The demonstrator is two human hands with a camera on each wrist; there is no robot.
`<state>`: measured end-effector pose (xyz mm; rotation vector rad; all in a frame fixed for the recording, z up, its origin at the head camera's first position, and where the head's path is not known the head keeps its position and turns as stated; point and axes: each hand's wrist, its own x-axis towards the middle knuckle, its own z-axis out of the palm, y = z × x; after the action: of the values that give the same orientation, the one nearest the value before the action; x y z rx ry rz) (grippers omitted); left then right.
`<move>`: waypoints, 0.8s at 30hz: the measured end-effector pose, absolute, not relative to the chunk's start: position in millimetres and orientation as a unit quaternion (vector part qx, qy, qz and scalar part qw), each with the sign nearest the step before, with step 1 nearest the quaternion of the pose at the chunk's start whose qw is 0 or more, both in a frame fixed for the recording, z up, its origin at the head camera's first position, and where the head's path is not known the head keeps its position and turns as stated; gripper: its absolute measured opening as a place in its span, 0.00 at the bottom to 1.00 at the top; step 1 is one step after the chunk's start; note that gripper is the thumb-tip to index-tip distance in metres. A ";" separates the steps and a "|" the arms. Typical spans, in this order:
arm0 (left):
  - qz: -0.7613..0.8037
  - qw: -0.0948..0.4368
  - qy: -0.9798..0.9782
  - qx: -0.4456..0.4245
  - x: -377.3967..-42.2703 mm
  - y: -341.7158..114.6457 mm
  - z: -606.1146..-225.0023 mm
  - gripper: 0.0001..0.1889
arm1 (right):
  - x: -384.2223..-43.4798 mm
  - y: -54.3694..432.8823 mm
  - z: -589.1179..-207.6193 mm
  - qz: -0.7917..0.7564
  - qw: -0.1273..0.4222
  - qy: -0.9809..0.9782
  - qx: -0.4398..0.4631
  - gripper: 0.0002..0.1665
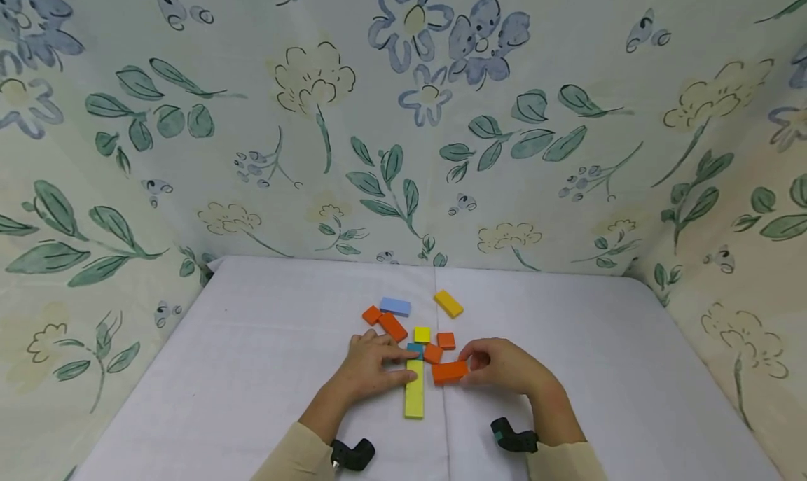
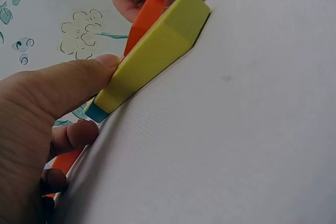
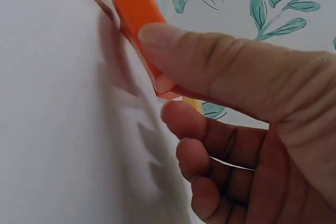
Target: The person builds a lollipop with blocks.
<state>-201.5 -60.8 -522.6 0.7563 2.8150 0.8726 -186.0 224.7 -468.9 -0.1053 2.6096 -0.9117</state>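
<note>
Orange is what I have in my right hand [image 1: 501,365]: I pinch a rectangular orange block [image 1: 450,373] by its right end, my thumb along its near side and my other fingers curled. It sits just right of the yellow-green strip [image 1: 414,397]; I cannot tell whether its underside touches the desk [image 1: 252,369]. My left hand [image 1: 372,365] isn't clenched: its thumb rests against the strip, while the index finger reaches onto the teal block [image 1: 414,349] at the strip's far end.

Just beyond the teal block lies a yellow square block [image 1: 422,335]. On the right of these are 2 small orange pieces, the nearer square [image 1: 433,353] beside the teal block and the farther square [image 1: 445,340] a little beyond it. Past my left fingers lie an orange bar [image 1: 394,326], a small orange block [image 1: 372,315] and a pale blue block [image 1: 395,307]. Farthest right of that back group is a yellow bar [image 1: 448,304], set at a slant.

White cloth covers the desk, and flowered fabric [image 1: 302,187] hangs behind it. At my 2 wrists, below beige sleeves [image 1: 299,456], I see black devices [image 1: 354,455].
</note>
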 end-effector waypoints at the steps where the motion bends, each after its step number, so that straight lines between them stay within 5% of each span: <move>1: 0.286 0.051 0.924 0.247 -201.6 -60.6 -522.6 0.21 | -186.6 222.1 -470.8 -0.319 0.183 0.929 -0.046 0.15; 16: 0.287 0.051 0.922 0.253 -202.5 -60.1 -522.6 0.21 | -196.2 197.5 -493.0 -0.282 0.072 0.957 -0.007 0.20; 24: 0.287 0.051 0.921 0.257 -201.7 -61.1 -522.0 0.21 | -197.7 189.5 -497.4 -0.274 0.060 0.960 0.025 0.23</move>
<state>-201.7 -61.1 -522.0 0.7833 2.8037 0.8744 -197.7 189.5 -497.4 0.0768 2.9043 -0.8279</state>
